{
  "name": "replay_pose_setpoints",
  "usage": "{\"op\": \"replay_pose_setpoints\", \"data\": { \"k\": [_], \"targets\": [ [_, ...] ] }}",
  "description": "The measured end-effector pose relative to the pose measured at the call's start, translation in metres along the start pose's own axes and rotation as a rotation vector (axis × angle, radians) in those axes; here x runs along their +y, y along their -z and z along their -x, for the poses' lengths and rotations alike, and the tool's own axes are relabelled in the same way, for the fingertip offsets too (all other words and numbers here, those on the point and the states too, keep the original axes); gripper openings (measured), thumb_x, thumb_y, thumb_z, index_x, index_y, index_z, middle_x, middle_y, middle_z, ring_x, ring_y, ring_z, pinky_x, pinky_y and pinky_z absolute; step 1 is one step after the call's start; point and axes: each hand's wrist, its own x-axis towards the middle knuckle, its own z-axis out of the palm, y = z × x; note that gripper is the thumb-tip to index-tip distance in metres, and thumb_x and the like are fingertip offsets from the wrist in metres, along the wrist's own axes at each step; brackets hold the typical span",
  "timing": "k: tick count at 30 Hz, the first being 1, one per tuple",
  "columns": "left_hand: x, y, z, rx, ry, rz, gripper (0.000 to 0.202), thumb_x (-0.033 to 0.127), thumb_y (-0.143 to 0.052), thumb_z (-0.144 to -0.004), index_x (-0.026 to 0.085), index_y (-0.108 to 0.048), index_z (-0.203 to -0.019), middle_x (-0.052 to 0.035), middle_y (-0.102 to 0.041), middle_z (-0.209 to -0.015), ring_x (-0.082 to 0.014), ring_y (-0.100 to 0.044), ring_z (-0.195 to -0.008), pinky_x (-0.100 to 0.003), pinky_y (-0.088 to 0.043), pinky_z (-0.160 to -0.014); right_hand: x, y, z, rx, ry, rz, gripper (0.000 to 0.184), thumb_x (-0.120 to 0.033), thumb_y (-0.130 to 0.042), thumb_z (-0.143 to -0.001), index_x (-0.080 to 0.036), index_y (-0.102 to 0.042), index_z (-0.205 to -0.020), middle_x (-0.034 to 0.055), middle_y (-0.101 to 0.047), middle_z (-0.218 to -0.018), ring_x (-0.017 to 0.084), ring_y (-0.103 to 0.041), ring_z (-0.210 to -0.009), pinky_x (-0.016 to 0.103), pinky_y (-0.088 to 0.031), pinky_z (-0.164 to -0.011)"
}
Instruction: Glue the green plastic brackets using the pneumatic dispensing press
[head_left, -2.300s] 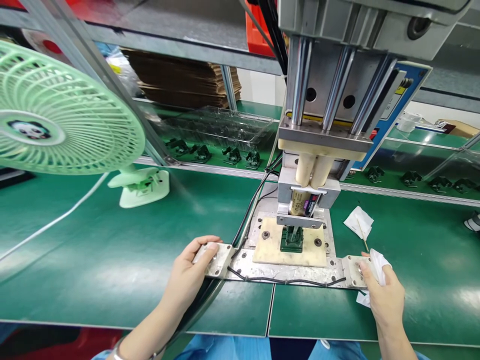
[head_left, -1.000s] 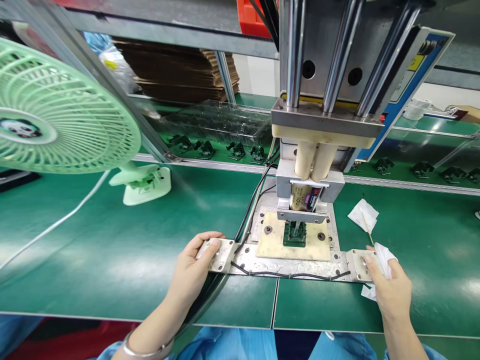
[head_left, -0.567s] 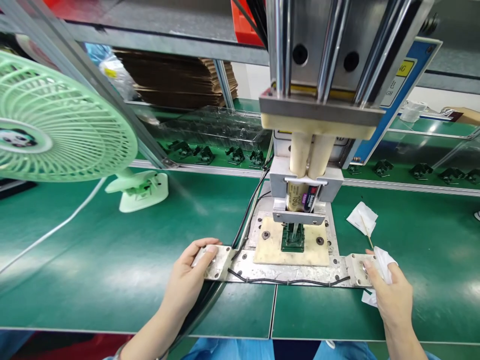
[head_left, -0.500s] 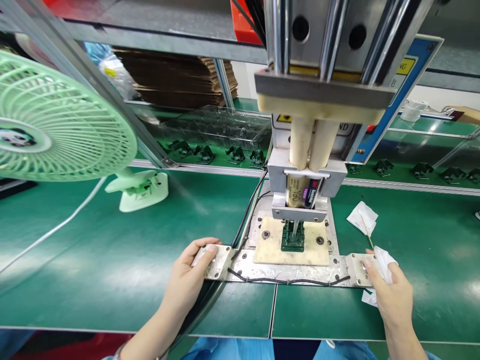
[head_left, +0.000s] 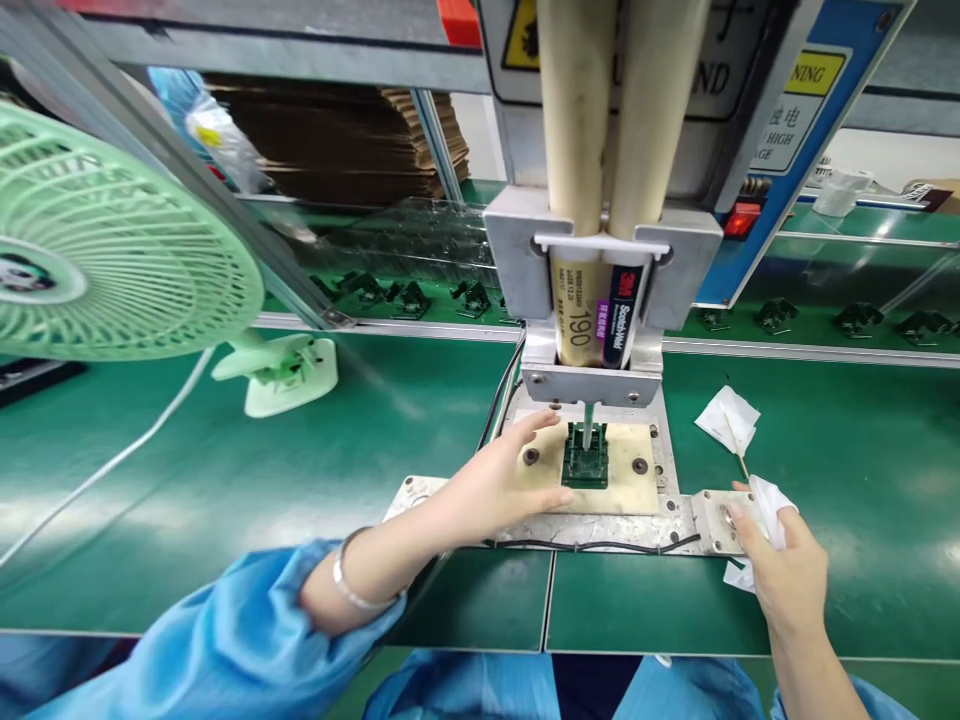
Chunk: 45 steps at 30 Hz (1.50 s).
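Note:
My left hand (head_left: 491, 480) is open, thumb and fingers spread over the left side of a cream fixture plate (head_left: 631, 490). Its fingertips are just left of a small dark green plastic part (head_left: 585, 468) seated in that plate. Above the part hangs a thin dispensing nozzle (head_left: 588, 428), below a two-barrel adhesive cartridge (head_left: 576, 310) clamped in a metal holder (head_left: 510, 250). My right hand (head_left: 787, 560) is closed on a white tissue (head_left: 768, 505), its thumb by the button on the right metal block (head_left: 716, 520). A thin stick (head_left: 742, 468) runs up from near these fingers.
A green fan (head_left: 150, 250) is at the left. A folded white wipe (head_left: 727, 415) lies on the right of the green bench. Several dark green parts (head_left: 780, 316) line the back behind a metal rail (head_left: 825, 352). The left button block (head_left: 409, 492) is partly behind my forearm.
My left hand has left the left button block and moved right to the green part, opening. The cartridge holder and nozzle have risen. My right hand stays at its block with the tissue.

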Motion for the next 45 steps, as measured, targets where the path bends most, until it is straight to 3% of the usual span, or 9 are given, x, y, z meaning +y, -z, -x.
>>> {"op": "replay_pose_setpoints", "data": {
  "k": [6,12,15,17,21,29,34,40,45],
  "targets": [
    [0.010,-0.014,-0.027,-0.096,-0.110,0.424,0.053,0.035,-0.078,-0.067,0.021,-0.065,-0.116,-0.0112,-0.066,-0.122,-0.0307,-0.060,-0.119,-0.048,-0.044,-0.108,-0.005,-0.001,0.002,-0.024,0.028,-0.032,0.063,-0.066,-0.074,-0.067,-0.017,-0.073,-0.107,0.0088,-0.071,-0.092,0.026,-0.063,-0.075,0.032,-0.051,-0.063],
    [0.026,-0.008,-0.021,-0.203,0.192,0.568,0.034,0.044,-0.078,-0.065,0.018,-0.070,-0.084,-0.0059,-0.071,-0.083,-0.0225,-0.067,-0.076,-0.033,-0.055,-0.070,-0.006,-0.001,0.001,-0.029,0.028,-0.054,0.066,-0.067,-0.074,-0.066,-0.016,-0.073,-0.107,0.0094,-0.070,-0.094,0.026,-0.064,-0.078,0.033,-0.052,-0.068],
    [0.026,-0.007,-0.013,-0.311,0.352,0.585,0.036,0.049,-0.078,-0.065,0.017,-0.061,-0.063,0.0019,-0.051,-0.053,-0.0114,-0.043,-0.046,-0.023,-0.031,-0.043,-0.007,-0.001,0.001,-0.032,0.044,-0.039,0.065,-0.068,-0.073,-0.066,-0.017,-0.074,-0.106,0.0084,-0.070,-0.094,0.026,-0.063,-0.079,0.034,-0.051,-0.070],
    [0.024,-0.006,-0.004,-0.339,0.449,0.608,0.043,0.053,-0.078,-0.062,0.018,-0.055,-0.055,0.0044,-0.040,-0.048,-0.0087,-0.031,-0.043,-0.022,-0.021,-0.040,-0.007,-0.002,0.001,-0.028,0.047,-0.039,0.065,-0.068,-0.073,-0.066,-0.017,-0.073,-0.106,0.0080,-0.070,-0.095,0.025,-0.063,-0.079,0.034,-0.050,-0.071],
    [0.015,-0.003,0.029,-0.292,0.505,0.609,0.042,0.057,-0.078,-0.063,0.017,-0.067,-0.071,-0.0023,-0.059,-0.066,-0.0134,-0.051,-0.056,-0.021,-0.036,-0.044,-0.005,-0.001,0.003,0.023,0.013,-0.042,0.070,-0.070,-0.074,-0.063,-0.014,-0.073,-0.105,0.0090,-0.070,-0.090,0.026,-0.061,-0.076,0.034,-0.049,-0.067],
    [0.019,-0.012,0.102,0.125,-0.064,0.545,0.057,0.019,-0.082,-0.069,0.025,-0.060,-0.121,-0.0096,-0.064,-0.120,-0.0241,-0.065,-0.104,-0.031,-0.058,-0.084,0.000,0.000,0.000,0.116,0.143,0.062,0.071,-0.075,-0.069,-0.068,-0.015,-0.072,-0.106,0.0110,-0.068,-0.106,0.030,-0.062,-0.090,0.038,-0.048,-0.076],
    [0.035,-0.019,0.107,0.201,-0.681,0.372,0.073,0.015,-0.085,-0.068,0.023,-0.052,-0.132,-0.0100,-0.062,-0.118,-0.0239,-0.059,-0.113,-0.034,-0.052,-0.100,-0.001,0.013,0.027,0.454,0.583,0.280,0.054,-0.054,-0.067,-0.087,-0.008,-0.070,-0.115,0.0154,-0.068,-0.096,0.030,-0.064,-0.080,0.040,-0.049,-0.075],
    [0.045,-0.024,0.096,0.130,-0.792,0.406,0.075,0.019,-0.087,-0.066,0.018,-0.050,-0.132,-0.0112,-0.062,-0.117,-0.0225,-0.060,-0.112,-0.032,-0.051,-0.101,-0.049,0.032,0.091,-0.197,1.172,0.095,0.027,-0.008,-0.064,-0.088,-0.014,-0.065,-0.115,0.0044,-0.060,-0.081,0.018,-0.058,-0.066,0.029,-0.048,-0.061],
    [0.046,-0.030,0.096,0.071,-0.728,0.451,0.074,0.022,-0.087,-0.067,0.020,-0.051,-0.132,-0.0107,-0.061,-0.116,-0.0233,-0.059,-0.112,-0.032,-0.052,-0.100,-0.092,0.020,0.096,-0.479,1.240,-0.046,0.016,-0.012,-0.048,-0.097,-0.008,-0.060,-0.107,0.0012,-0.047,-0.068,0.014,-0.043,-0.057,0.031,-0.038,-0.054]
  ]
}}
